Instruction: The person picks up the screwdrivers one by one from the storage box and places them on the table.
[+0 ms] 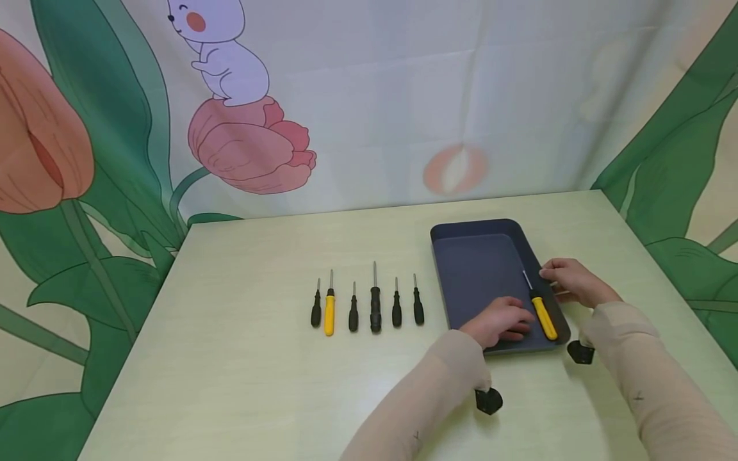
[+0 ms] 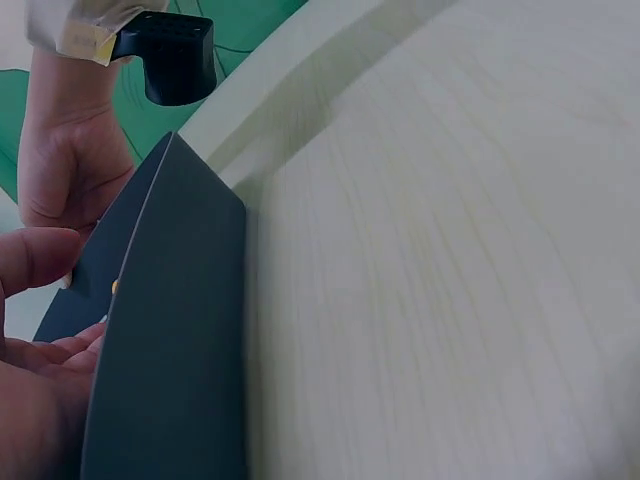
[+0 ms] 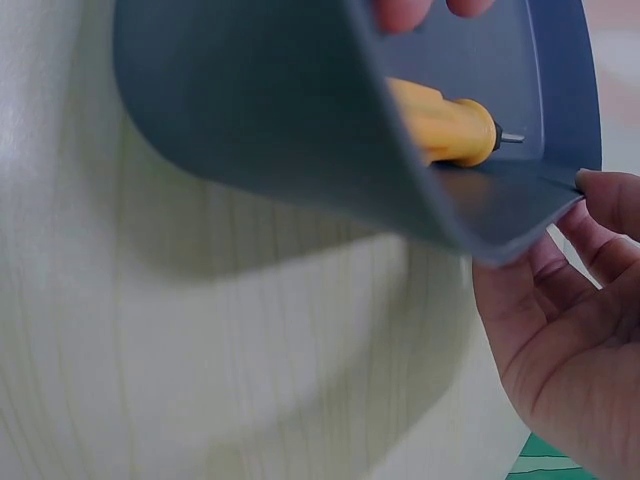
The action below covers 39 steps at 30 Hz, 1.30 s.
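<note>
A dark blue-grey tray point(image 1: 475, 269) sits on the right part of the table. Inside, along its right wall, lies a screwdriver with a yellow handle point(image 1: 544, 318), tip pointing to the back; the handle also shows in the right wrist view point(image 3: 440, 125). My right hand point(image 1: 576, 282) pinches the tray's right rim, thumb at the edge and fingers outside the wall in the right wrist view. My left hand point(image 1: 500, 322) is over the tray's front part, fingers loosely bent, fingertips close to the yellow handle and nothing held.
Left of the tray, several screwdrivers stand in a row, tips to the back: mostly black ones point(image 1: 376, 310) and one yellow point(image 1: 330, 314). A printed curtain point(image 1: 369, 115) hangs behind the table point(image 1: 230, 384). Black wrist cameras point(image 1: 489, 401) hang below both sleeves.
</note>
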Available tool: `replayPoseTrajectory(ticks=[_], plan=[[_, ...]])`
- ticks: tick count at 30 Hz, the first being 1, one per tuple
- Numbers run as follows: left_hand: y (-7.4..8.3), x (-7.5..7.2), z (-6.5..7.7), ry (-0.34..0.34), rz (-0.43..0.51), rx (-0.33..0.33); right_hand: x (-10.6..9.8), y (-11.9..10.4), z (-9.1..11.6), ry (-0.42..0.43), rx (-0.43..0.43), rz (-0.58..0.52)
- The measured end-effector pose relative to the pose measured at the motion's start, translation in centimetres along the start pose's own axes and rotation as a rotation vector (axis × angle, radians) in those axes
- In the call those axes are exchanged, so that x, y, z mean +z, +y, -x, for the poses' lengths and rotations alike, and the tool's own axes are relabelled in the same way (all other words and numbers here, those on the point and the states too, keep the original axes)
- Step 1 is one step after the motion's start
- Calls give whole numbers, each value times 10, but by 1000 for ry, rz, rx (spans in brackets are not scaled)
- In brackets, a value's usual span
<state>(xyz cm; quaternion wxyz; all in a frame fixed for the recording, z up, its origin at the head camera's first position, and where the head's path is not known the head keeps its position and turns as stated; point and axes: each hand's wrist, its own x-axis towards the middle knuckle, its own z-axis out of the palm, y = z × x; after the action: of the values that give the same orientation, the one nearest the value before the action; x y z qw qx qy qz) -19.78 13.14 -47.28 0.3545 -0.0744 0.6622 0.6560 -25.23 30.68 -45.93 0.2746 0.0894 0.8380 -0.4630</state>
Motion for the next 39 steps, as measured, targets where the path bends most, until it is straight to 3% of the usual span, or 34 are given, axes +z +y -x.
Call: replayPoseTrajectory(ticks=[18,32,39], plan=[[-1,15,-7,8,102,-21,-1,3,-4,8,18,-15],[0,28,-13,126,84,-13,-1,2,-4,14,22,0],[3,33,-13,176,36,-41,-2,5,-6,15,9,-13]])
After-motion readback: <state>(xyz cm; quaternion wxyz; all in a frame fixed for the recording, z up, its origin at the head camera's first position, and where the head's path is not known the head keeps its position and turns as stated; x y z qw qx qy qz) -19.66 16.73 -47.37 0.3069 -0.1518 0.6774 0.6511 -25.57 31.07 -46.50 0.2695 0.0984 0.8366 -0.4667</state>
